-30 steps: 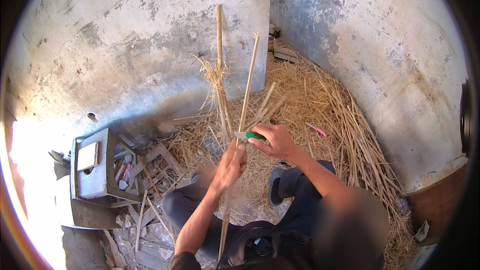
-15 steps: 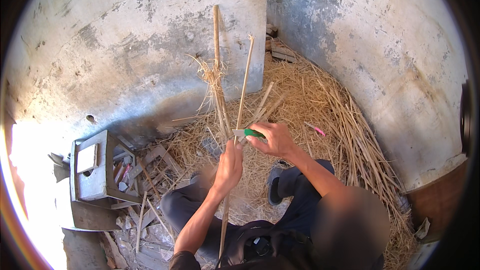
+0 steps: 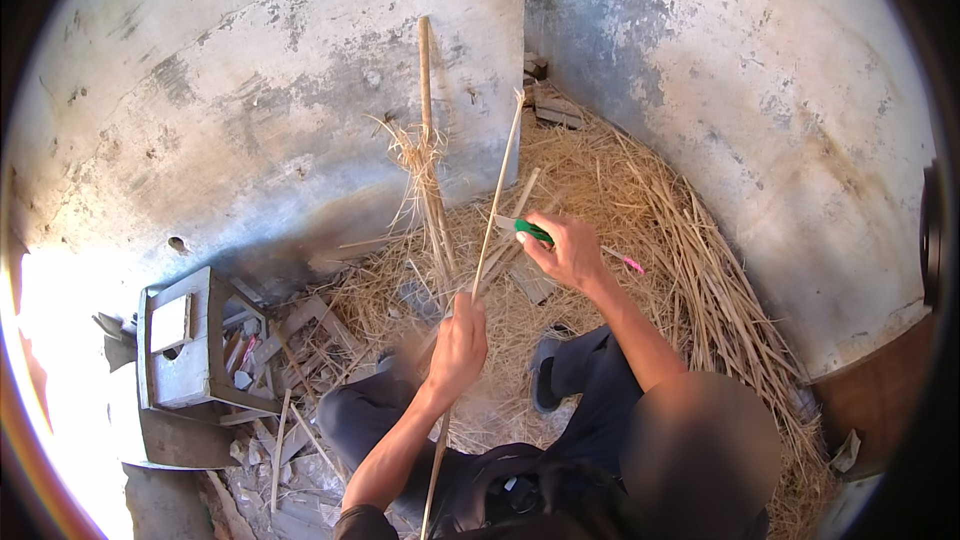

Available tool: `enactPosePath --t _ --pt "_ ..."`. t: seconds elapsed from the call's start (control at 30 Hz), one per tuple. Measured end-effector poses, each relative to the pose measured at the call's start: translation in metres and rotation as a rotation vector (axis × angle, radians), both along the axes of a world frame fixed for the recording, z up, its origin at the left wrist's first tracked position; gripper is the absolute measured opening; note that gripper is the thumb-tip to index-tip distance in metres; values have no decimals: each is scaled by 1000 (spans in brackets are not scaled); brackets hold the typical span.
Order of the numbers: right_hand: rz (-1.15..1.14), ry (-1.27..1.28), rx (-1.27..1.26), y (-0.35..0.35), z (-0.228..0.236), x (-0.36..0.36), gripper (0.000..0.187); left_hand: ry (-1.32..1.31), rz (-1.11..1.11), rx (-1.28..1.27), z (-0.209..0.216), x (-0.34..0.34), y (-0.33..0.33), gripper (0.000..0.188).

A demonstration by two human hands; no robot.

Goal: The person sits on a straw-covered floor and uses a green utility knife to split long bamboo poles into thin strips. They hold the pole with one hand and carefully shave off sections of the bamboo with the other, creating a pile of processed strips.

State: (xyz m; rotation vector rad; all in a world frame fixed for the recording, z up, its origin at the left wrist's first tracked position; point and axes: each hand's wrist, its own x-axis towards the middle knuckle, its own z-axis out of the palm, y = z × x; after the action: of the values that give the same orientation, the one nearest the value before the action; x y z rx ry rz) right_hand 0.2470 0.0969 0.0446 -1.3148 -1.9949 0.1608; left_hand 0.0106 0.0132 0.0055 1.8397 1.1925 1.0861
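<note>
My left hand (image 3: 459, 348) is closed round a long thin wooden strip (image 3: 496, 202), which slants up and away from me and runs down past my lap. My right hand (image 3: 570, 252) grips a green-handled knife (image 3: 532, 231). Its pale blade lies against or very near the strip, some way above my left hand; contact is hard to tell. Just left of the strip stands an upright stick (image 3: 426, 85) with curled shavings (image 3: 418, 155) gathered round its middle.
Straw-like shavings (image 3: 610, 170) cover the floor ahead, with a heap of thin strips (image 3: 715, 270) along the right wall. A pink-handled tool (image 3: 633, 264) lies on the shavings. At left, a worn wooden stool (image 3: 185, 380) lies on its side among scraps. Peeling walls (image 3: 300, 70) enclose the corner.
My right hand and the knife have moved up and slightly right, farther from my left hand. The strip leans more to the right at its top.
</note>
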Motion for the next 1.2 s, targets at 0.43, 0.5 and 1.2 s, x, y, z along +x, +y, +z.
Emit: enactPosePath --t 0.43,0.5,1.2 --pt "107 130 -5 -14 -2 -15 33 -510 -223 -587 27 -8 15 42" --pt "164 145 13 -15 -6 -20 33 -464 -187 -498 20 -5 14 41" --pt "229 11 48 -21 -17 -36 33 -16 50 -94 1 1 12 30"
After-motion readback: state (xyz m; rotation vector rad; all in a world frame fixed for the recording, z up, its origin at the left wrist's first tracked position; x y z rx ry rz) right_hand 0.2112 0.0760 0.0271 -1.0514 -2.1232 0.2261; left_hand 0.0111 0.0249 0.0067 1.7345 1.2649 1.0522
